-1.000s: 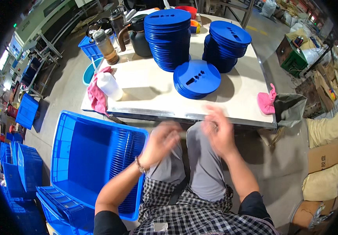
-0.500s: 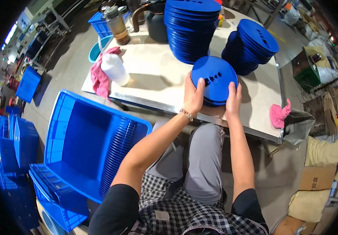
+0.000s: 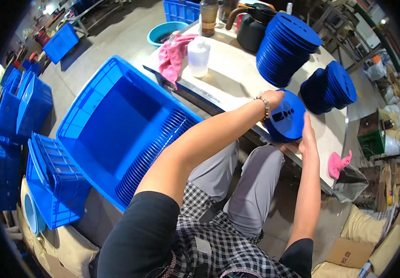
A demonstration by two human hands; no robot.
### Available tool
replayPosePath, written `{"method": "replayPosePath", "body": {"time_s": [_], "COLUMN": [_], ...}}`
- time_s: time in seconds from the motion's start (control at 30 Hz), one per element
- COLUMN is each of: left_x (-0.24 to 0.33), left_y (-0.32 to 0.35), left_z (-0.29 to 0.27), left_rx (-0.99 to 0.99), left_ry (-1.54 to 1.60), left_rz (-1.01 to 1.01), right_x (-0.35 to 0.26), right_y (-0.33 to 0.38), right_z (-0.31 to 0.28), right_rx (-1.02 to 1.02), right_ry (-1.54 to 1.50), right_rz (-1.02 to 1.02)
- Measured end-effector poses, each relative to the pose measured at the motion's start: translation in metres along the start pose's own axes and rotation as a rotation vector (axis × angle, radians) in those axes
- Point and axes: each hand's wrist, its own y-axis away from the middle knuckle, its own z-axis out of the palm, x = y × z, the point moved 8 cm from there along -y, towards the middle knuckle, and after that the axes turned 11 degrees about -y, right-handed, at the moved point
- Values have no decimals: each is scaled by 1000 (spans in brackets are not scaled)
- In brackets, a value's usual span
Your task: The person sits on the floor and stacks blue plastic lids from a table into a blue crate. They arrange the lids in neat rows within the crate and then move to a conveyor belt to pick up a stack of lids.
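A short stack of round blue discs [image 3: 289, 116] with small dark cutouts is between my hands at the table's near edge. My left hand [image 3: 272, 98] grips its upper left side, with most of the fingers hidden. Along the right side lies my right hand [image 3: 308, 136], its fingers pressed to the discs. Just beyond stand a tall stack of blue discs [image 3: 283, 51] and a lower, uneven stack [image 3: 326, 90]. To my left, a big blue crate [image 3: 116, 69] is tilted and holds a row of discs [image 3: 156, 155] on edge.
A clear squeeze bottle [image 3: 198, 56] and a pink cloth [image 3: 174, 55] are on the table's left part, near a dark kettle [image 3: 251, 33]. Another pink cloth [image 3: 338, 165] hangs at the right corner. More blue crates [image 3: 58, 185] stand at the left.
My view has swung left, so the table appears farther right. My left hand has shifted to the upper left of the disc stack, which both hands still hold.
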Motion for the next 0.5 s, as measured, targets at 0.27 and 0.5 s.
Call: {"method": "replayPosePath", "body": {"time_s": [0.27, 0.5], "left_x": [10, 22], "left_y": [10, 51], "left_z": [-20, -42], "left_rx": [102, 622], "left_ry": [267, -14], "left_rz": [-78, 744], "right_x": [3, -37], "right_y": [-28, 32], "right_z": [-14, 12], "right_rx": [323, 281], "right_ry": [-139, -98], "right_rz": [-142, -916]}}
